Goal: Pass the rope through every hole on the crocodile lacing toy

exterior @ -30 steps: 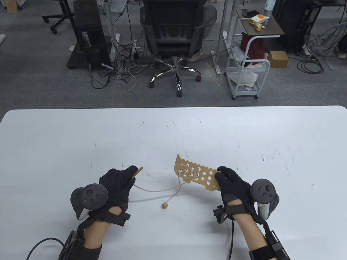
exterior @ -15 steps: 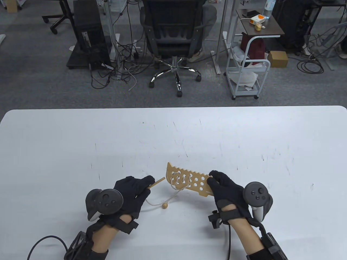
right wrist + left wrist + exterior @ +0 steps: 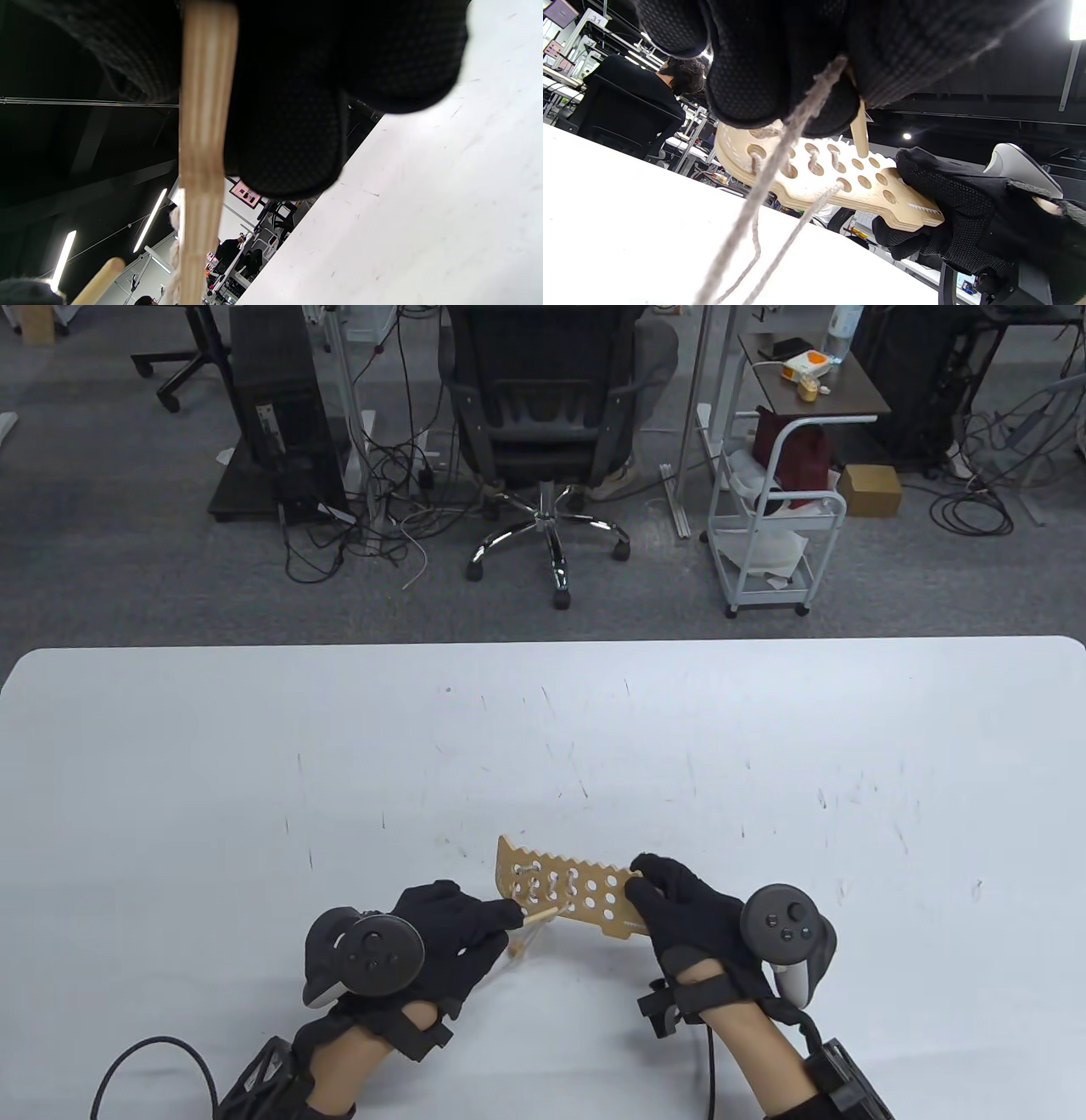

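Table view shows the left hand (image 3: 441,929) has swung its pinched wooden needle (image 3: 540,914) over to the crocodile board (image 3: 564,886) that the right hand (image 3: 687,912) grips above the table (image 3: 254,780), so another hole looks imminent.

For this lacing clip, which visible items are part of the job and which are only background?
Job:
- crocodile board, gripped at one end by the right hand
- wooden needle, pinched by the left hand
- rope, laced through several holes
- bead on the rope's end

Background:
- office chair
- white cart
- cardboard box
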A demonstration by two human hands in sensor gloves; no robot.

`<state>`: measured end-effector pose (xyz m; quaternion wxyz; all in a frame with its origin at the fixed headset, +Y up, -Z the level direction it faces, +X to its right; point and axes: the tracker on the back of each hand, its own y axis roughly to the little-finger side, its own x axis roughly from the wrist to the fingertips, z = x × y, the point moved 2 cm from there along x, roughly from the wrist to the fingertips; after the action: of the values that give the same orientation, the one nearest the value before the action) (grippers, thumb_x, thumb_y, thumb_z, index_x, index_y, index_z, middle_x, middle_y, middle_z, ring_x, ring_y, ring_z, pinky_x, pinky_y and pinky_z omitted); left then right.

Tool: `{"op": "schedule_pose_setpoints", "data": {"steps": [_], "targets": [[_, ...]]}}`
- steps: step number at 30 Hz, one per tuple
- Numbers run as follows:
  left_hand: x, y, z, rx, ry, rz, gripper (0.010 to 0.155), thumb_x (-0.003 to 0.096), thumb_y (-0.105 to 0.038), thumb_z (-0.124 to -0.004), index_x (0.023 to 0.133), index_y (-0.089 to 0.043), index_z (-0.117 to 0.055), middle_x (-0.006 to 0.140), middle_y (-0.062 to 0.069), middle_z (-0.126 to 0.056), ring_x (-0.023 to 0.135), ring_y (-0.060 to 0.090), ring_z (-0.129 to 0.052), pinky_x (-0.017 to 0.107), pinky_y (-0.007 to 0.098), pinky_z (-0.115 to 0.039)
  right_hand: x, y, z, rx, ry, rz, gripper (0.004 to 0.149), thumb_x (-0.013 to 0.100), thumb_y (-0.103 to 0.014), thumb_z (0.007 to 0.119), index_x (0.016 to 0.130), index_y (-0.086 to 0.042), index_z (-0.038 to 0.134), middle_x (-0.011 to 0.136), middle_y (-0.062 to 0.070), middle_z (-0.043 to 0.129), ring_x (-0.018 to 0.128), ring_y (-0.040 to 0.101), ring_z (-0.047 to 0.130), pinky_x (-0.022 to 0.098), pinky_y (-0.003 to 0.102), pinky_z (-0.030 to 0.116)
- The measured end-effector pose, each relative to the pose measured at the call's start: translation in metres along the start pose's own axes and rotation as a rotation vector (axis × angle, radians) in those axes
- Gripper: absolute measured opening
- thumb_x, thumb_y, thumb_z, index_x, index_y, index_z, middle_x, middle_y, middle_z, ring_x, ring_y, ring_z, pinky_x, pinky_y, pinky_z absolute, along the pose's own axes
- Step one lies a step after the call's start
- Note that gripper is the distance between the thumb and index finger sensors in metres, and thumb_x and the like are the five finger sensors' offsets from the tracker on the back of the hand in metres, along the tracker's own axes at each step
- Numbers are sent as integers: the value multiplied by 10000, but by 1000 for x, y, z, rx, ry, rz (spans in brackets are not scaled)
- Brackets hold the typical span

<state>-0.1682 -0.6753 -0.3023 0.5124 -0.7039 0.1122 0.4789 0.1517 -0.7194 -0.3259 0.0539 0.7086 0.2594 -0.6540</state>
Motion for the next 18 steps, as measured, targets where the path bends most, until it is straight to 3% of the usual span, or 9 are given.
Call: {"op": "schedule_pose_setpoints", "data": {"steps": [11,18], "targets": [[1,-8,-7,8,23,-13,401,430,-400,-930,826,-342,-913,627,-43,-1066,643,237,-1014,692,510,-693,-8,-13,13,-4,-43,-47,471,445,-397,865,803,-92,843,557,44,1083,369,223,1123,307,419,879],[0,-10,-6,-78,31,18,397,419,-413,-963,805,-328,-930,546,-20,-1073,554,247,-1024,686,513,-697,-13,-21,20,-9,-60,-69,470,447,-394,863,801,-85,844,555,53,1084,330,214,1117,299,415,877]]}}
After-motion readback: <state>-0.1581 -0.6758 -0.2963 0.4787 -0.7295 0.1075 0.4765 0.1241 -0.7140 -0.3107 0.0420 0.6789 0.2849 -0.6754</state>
